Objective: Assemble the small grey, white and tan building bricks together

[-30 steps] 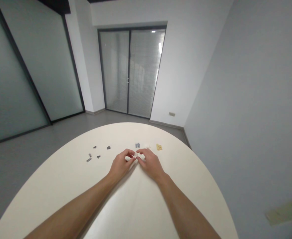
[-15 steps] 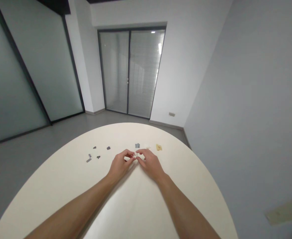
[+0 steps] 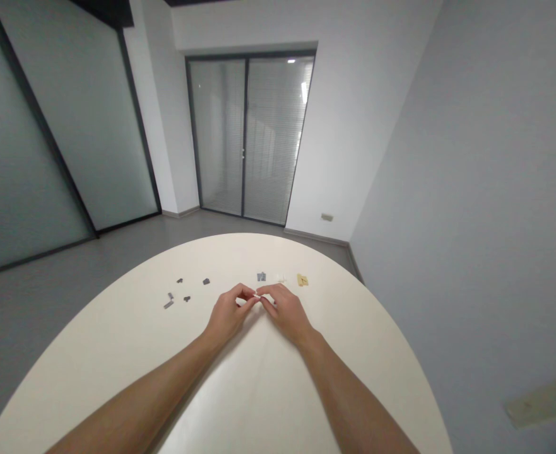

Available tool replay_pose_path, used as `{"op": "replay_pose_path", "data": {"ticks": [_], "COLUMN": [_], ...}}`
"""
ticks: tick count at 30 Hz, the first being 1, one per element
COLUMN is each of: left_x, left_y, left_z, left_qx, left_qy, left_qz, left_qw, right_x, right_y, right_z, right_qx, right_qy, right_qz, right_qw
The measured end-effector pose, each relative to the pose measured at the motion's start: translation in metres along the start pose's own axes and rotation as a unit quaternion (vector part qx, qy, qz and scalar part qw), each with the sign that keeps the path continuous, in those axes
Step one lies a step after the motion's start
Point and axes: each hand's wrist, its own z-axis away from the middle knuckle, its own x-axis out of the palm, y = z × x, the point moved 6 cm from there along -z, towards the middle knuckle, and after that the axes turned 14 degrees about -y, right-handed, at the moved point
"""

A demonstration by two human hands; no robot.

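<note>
My left hand [image 3: 230, 310] and my right hand [image 3: 283, 308] meet over the white table, fingertips pinched together. Between them sits a small white piece [image 3: 257, 296], mostly covered by the fingers; its kind is too small to make out. Just beyond the hands lie grey-blue pieces [image 3: 261, 277], a few white pieces [image 3: 281, 278] and a group of yellow pieces [image 3: 303, 280]. To the left of my left hand are small dark pieces [image 3: 206, 281] and light grey bars [image 3: 168, 304].
The round white table [image 3: 240, 403] has its curved edge ahead and on both sides. More dark pieces [image 3: 187, 299] are scattered at the left. Beyond stand a glass door [image 3: 244, 139], frosted panels [image 3: 69, 113] and a plain wall [image 3: 476, 189] on the right.
My right fingers have closed in toward the left ones, and the white piece between them shows less than before. The pieces on the table have stayed in place.
</note>
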Motion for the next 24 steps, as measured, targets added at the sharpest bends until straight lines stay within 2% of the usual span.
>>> {"op": "replay_pose_path", "data": {"ticks": [9,24], "left_x": [-0.0001,0.0009], "left_y": [0.0051,-0.001], "left_z": [0.0007,-0.0002], "left_qx": [0.005,0.004], "left_qy": [-0.004,0.004], "left_qz": [0.005,-0.014], "left_qw": [1.0,1.0], "right_x": [0.0004,0.0011], "right_y": [0.0005,-0.0005], "right_z": [-0.0007,0.0002], "right_qx": [0.003,0.013], "right_qy": [0.0,0.001], "right_qz": [0.017,0.011], "right_qw": [1.0,1.0]}}
